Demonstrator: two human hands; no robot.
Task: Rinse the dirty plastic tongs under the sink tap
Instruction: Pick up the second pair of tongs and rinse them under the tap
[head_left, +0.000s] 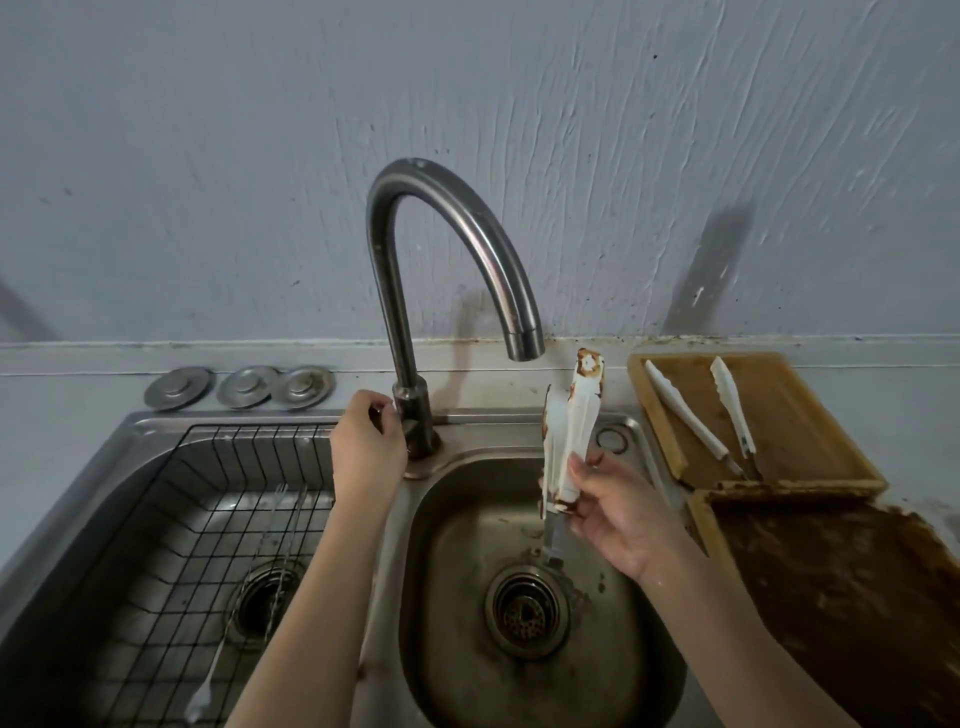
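The right hand (618, 514) holds the dirty white plastic tongs (569, 436) over the round right-hand basin of the stainless steel sink (524, 654), its fingers (584, 470) pinching the lower end so the brown-stained tips stand upright, just to the right of the mouth of the curved grey metal tap (452, 249) and not directly beneath it. The left hand (366, 441) is curled round the handle at the tap's base, though whether it grips that handle or only rests against it is hard to tell from this angle. No stream of water can be seen from the spout, so the rinse seems not yet begun. The main risk is that the tap opens hard while the tongs sit off to one side: the water would miss them and splash off the basin onto the table. The pinch is low and light, too, so wet plastic might slip and drop towards the round drain strainer (525, 609). The dirty brown wooden tray (831, 582) lies close on the right, and a careless swing of the tongs could brush it. Two more white utensils rest on the pale wooden board (779, 421) behind it.
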